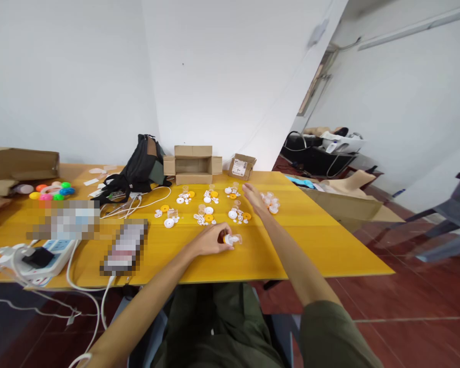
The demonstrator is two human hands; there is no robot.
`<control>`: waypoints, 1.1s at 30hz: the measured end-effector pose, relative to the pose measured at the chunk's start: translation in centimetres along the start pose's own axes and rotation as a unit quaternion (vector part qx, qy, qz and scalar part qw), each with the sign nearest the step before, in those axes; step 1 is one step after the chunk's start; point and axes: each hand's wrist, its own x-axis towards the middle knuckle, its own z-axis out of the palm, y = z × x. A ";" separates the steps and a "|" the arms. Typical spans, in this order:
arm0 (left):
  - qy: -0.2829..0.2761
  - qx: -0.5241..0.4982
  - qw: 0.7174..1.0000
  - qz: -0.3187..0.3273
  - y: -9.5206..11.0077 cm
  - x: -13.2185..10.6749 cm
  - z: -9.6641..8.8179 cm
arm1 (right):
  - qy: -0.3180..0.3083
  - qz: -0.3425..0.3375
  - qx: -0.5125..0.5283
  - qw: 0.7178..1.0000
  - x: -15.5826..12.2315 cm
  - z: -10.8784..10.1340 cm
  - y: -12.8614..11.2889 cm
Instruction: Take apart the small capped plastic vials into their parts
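Near the front middle of the table, my left hand [213, 239] is closed around a small white and orange plastic piece with a clear cup-like part [235, 238] at its right end. My right hand [254, 198] reaches farther back, fingers stretched out, with nothing visible in them. It is beside a small group with a white disc [227, 190], an orange disc [233, 196] and a clear cup. Several similar groups lie in rows, with white wheels [169, 223], orange rings [208, 218] and perforated white discs. To the right of my right hand is a cluster of clear-and-white pieces [270, 201].
An open cardboard box [193, 178] and a smaller box [242, 167] stand at the back. A black backpack [140, 163], white cables, a phone [125, 246] and a power strip [53, 258] occupy the left. Coloured balls [46, 197] lie farther left. The table's right edge borders a large carton [341, 204].
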 end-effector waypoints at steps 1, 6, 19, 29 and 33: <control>0.001 -0.005 1.000 -0.003 0.0 0.0 0.0 | 0.004 -0.006 0.001 1.000 -0.4 -0.3 -0.4; 0.021 -0.042 0.999 -0.016 0.1 0.0 0.1 | 0.018 -0.089 -0.027 0.995 -4.5 -1.0 -2.7; 0.071 -0.050 0.996 0.005 0.0 -0.2 -0.1 | -0.106 -0.172 -0.265 0.943 -16.6 2.0 -5.4; 0.034 -0.104 0.994 -0.012 -0.2 -0.3 -0.2 | -0.168 -0.193 -0.109 0.960 -16.9 0.2 -4.8; 0.030 -0.138 0.990 -0.006 -0.5 -0.3 -0.1 | -0.149 -0.168 -0.076 0.972 -17.0 0.1 -4.1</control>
